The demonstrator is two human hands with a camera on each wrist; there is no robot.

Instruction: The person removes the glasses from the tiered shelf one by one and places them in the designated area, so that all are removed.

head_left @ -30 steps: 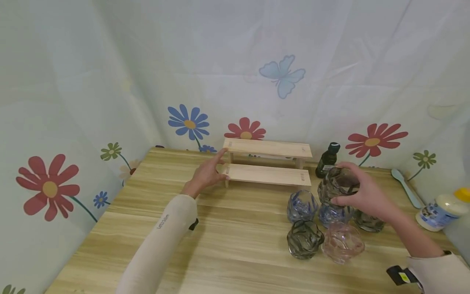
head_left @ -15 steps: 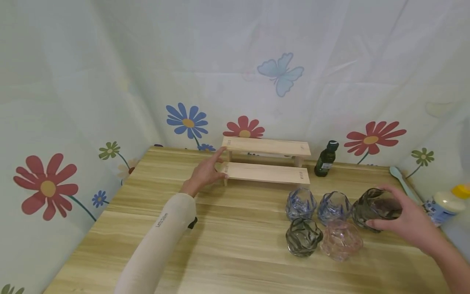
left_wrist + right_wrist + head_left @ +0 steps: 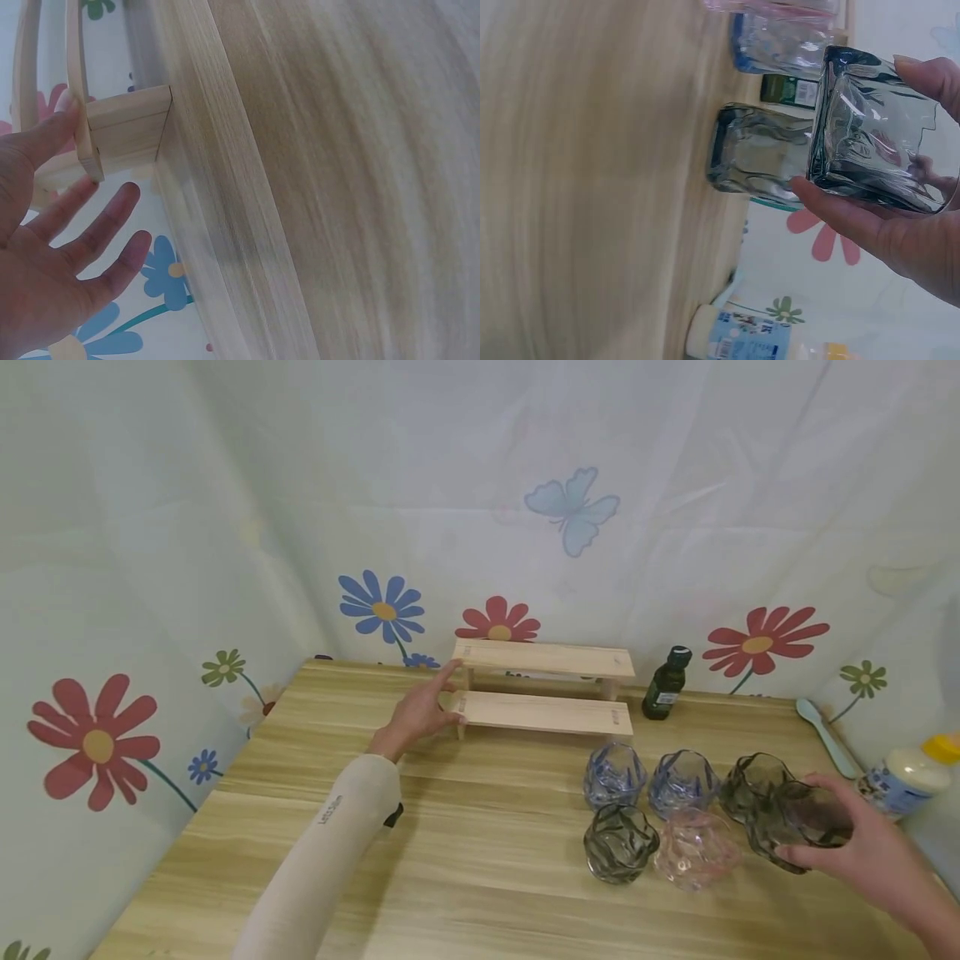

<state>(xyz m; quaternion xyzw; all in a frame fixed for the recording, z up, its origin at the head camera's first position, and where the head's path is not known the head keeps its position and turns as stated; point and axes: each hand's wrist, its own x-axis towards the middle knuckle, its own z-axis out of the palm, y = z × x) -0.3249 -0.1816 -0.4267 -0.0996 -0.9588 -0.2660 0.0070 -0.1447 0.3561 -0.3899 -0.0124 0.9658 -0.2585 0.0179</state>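
A small two-step wooden shelf [image 3: 543,713] stands at the back of the table. My left hand [image 3: 417,717] touches its left end, thumb on the lower board and the other fingers spread loosely. At the right, my right hand [image 3: 873,852] grips a smoky grey glass [image 3: 874,131] between thumb and fingers, raised off the table in the right wrist view. A second grey glass [image 3: 750,777] stands just behind it. Two blue-tinted glasses [image 3: 613,781] stand to its left. In front of those are another grey glass [image 3: 619,847] and a pink glass [image 3: 696,852].
A dark green bottle [image 3: 666,685] stands right of the shelf. A pale blue spoon [image 3: 828,739] lies at the table's right edge, near a white bottle [image 3: 911,781] with a yellow cap. A flowered curtain [image 3: 420,485] hangs behind and around the table [image 3: 360,710].
My right hand has carried the grey glass rightward and toward me, from above a blue glass to in front of the other grey one. My left hand stays at the shelf.
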